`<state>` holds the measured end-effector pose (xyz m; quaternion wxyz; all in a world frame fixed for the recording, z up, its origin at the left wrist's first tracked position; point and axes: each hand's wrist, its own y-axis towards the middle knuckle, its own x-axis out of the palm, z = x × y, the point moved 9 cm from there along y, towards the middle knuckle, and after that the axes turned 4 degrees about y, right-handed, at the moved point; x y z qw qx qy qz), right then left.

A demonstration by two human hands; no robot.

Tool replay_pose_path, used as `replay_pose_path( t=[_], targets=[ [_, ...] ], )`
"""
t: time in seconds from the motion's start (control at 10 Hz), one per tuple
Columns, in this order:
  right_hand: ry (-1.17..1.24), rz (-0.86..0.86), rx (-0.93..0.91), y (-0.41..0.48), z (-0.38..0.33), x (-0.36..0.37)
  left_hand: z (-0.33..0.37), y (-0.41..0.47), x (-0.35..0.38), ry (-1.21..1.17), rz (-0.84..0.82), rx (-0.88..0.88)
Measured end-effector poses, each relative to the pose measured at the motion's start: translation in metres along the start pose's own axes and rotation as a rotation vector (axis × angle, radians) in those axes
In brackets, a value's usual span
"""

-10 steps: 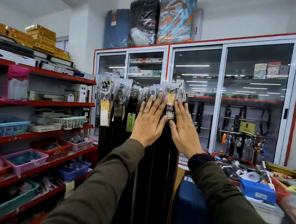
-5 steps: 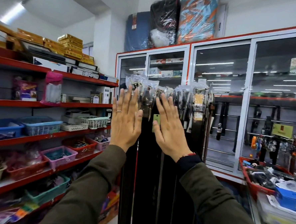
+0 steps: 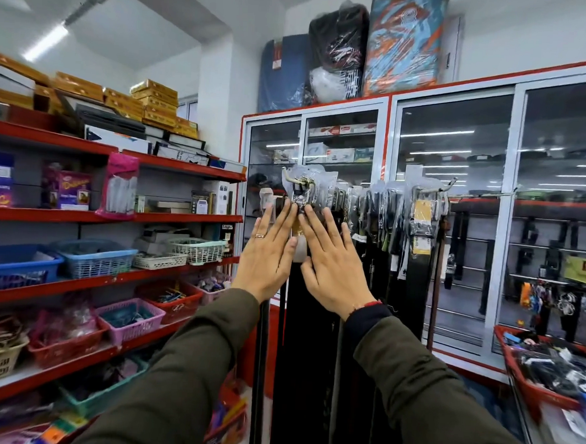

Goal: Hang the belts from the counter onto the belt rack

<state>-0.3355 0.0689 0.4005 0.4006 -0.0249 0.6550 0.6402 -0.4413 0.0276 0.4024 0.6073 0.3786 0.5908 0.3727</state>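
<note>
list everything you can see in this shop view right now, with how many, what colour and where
Hanging belts: many, mostly black, on the rack at centre.
Belt rack: one, pale metal hooks, before the cabinet.
Glass cabinet: one, red-trimmed, rear right.
Wrapped bundles: three, blue, black, orange-blue, atop the cabinet.
Shelves: several tiers, red, left wall.
Baskets: many, blue, white, pink, red, on the shelves.
Gold boxes: a stack, top shelf.
Red bin: one, lower right.
Left hand: flat, ringed, on the belts.
Right hand: flat, beside it.
</note>
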Motion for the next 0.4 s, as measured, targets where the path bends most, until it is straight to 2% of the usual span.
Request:
replay_pose_path(
  t=[0.2, 0.3, 0.4],
  targets=[
    [0.025, -0.041, 0.015, -0.004, 0.005, -0.004, 0.003, -0.002, 0.006, 0.038, 0.006, -0.055],
    [0.066, 0.003, 0.037, -0.017, 0.007, -0.027, 0.016, -0.008, -0.005, 0.091, 0.051, -0.087],
    [0.06, 0.149, 0.067, -0.041, 0.025, -0.077, 0.044, -0.005, -0.017, 0.131, 0.121, -0.058]
  ],
)
